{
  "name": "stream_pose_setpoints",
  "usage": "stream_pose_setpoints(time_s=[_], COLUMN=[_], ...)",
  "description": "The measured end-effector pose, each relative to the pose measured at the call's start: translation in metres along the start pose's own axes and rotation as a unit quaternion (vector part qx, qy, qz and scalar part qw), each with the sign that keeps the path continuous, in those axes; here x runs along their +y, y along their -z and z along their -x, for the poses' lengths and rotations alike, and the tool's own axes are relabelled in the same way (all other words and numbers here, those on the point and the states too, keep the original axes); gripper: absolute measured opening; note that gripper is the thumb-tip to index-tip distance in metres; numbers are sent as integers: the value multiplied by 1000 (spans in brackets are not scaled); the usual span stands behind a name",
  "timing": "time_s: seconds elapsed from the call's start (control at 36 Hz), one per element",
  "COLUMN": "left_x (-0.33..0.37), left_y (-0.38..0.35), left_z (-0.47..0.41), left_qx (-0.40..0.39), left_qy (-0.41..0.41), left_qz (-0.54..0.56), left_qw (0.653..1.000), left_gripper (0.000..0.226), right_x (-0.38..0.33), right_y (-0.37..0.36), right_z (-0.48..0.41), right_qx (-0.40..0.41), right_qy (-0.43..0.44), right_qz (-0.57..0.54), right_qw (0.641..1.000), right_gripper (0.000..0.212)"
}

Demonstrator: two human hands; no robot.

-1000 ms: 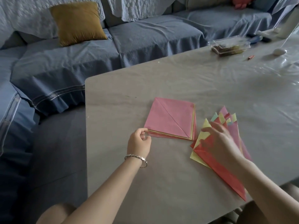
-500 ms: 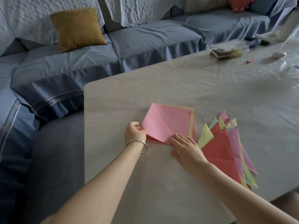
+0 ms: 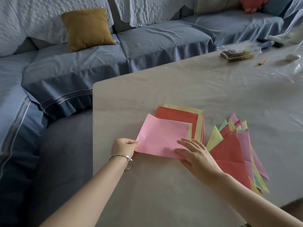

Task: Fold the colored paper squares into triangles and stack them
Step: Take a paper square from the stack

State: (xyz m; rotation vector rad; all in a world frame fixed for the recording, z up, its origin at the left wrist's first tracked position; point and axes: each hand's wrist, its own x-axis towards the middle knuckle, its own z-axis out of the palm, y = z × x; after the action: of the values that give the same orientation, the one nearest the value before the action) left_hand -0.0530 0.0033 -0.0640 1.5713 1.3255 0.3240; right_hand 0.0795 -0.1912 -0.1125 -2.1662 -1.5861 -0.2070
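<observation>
— Head view: where's the pink sheet (image 3: 160,138)?
— On the table (image 3: 180,89), askew over the square stack (image 3: 177,114). Left hand (image 3: 124,147) pinches its corner; right hand (image 3: 196,156) presses it flat, fingers (image 3: 186,142) straight. Folded triangles (image 3: 229,149) lie just beside.

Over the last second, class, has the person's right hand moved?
Yes. The right hand has left the fan of folded triangles and moved leftward; it now lies flat on the pink sheet, beside that fan.
</observation>
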Motion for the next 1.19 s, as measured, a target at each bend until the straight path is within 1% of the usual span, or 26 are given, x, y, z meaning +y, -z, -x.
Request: stream_pose_setpoints(time_s=[0.06, 0.11, 0.17, 0.19, 0.25, 0.31, 0.33, 0.36, 0.39, 0.42, 0.47, 0.53, 0.56, 0.61, 0.69, 0.75, 0.83, 0.86, 0.92, 0.94, 1.06, 1.11, 1.14, 1.19], left_x=[-4, -8, -10, -11, -11, -13, -14, -16, -18, -20, -26, -34, -37, -37, -31, -23, -14, -12, -8, -7, -1, 1, 1, -1], left_y=[8, 15, 20, 22, 26, 30, 32, 34, 35, 35, 35, 34, 34, 32, 26, 20, 8, 4, -2, -4, -5, -1, 1, 6], left_z=[7, 11, 15, 17, 22, 26, 28, 29, 31, 32, 31, 28, 28, 29, 30, 29, 27, 27, 28, 30, 41, 47, 50, 54], left_qx=[8, 18, 12, 2, -15, -28, -37, -47, -58, -69, -83, -80, -75, -70, -71, -72, -73, -68, -50, -42, -50, -64, -70, -79], left_qy=[-25, -26, 1, 19, 56, 80, 86, 90, 95, 102, 109, 89, 62, 3, -44, -57, -83, -95, -132, -154, -214, -230, -236, -236], left_qz=[-29, -26, 24, 54, 115, 158, 170, 176, 178, 174, 147, 73, 20, -72, -129, -142, -139, -139, -134, -128, -101, -87, -80, -64], left_qw=[999, 999, 1000, 998, 992, 984, 981, 979, 978, 977, 980, 990, 995, 995, 988, 986, 984, 983, 981, 979, 970, 967, 966, 966], left_gripper=[5, 13, 19, 17, 11, 11, 12, 12, 11, 10, 8, 9, 12, 17, 14, 15, 28, 28, 20, 15, 5, 13, 19, 27], right_x=[-2, -5, -9, -12, -17, -22, -24, -27, -28, -29, -27, -23, -22, -20, -19, -21, -23, -24, -26, -25, -23, -26, -28, -31], right_y=[1, 2, 4, 5, 7, 9, 11, 11, 11, 11, 12, 13, 13, 13, 11, 10, 11, 12, 17, 18, 29, 39, 43, 50], right_z=[4, 6, 9, 10, 12, 15, 16, 16, 16, 16, 14, 15, 17, 21, 27, 30, 31, 31, 30, 30, 23, 15, 10, 2], right_qx=[-36, -67, -77, -87, -113, -138, -144, -129, -107, -79, -39, -19, -21, -45, -91, -113, -142, -153, -159, -151, -74, -38, -26, -14], right_qy=[20, 38, 56, 64, 81, 78, 79, 86, 94, 99, 97, 88, 83, 78, 78, 69, 47, 37, 8, -14, -105, -151, -168, -190], right_qz=[4, 16, 6, 1, -7, -43, -57, -55, -44, -36, -67, -102, -111, -128, -153, -176, -208, -215, -245, -266, -295, -327, -345, -374], right_qw=[999, 997, 995, 994, 990, 986, 985, 986, 989, 991, 992, 991, 990, 988, 981, 975, 967, 964, 956, 952, 947, 932, 923, 908], right_gripper=[52, 68, 68, 69, 80, 91, 91, 87, 77, 66, 43, 30, 26, 26, 29, 33, 32, 33, 46, 47, 26, 11, 10, 15])
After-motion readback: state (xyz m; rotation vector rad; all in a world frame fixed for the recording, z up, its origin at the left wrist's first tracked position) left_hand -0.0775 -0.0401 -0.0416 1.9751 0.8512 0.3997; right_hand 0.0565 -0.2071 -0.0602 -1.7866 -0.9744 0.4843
